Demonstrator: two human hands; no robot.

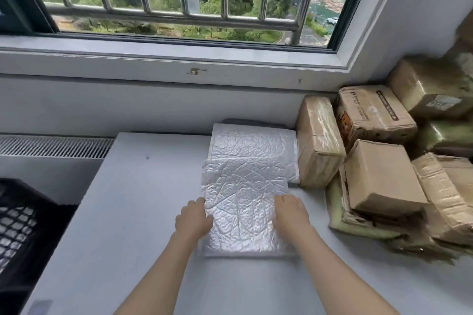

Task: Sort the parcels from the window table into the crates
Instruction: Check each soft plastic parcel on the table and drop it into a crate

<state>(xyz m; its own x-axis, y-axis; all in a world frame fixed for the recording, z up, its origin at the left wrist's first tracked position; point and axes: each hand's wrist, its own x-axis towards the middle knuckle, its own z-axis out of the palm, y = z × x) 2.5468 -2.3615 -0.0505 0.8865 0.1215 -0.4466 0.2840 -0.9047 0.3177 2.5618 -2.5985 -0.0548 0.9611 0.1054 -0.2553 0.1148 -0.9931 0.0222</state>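
Left hand (193, 218) grips the left edge of the silver foil parcel (245, 186), fingers curled on it. Right hand (290, 213) rests on top; its finger curl cannot be determined. The parcel lies flat on the worktop (143, 212). Cardboard boxes (378, 156) are stacked right; black crate (20, 225) stands left.

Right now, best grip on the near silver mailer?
Take the silver mailer by its two long side edges, one hand from each side, where the left hand and right hand already sit. It lies flat and wide, and boxes crowd its far right.
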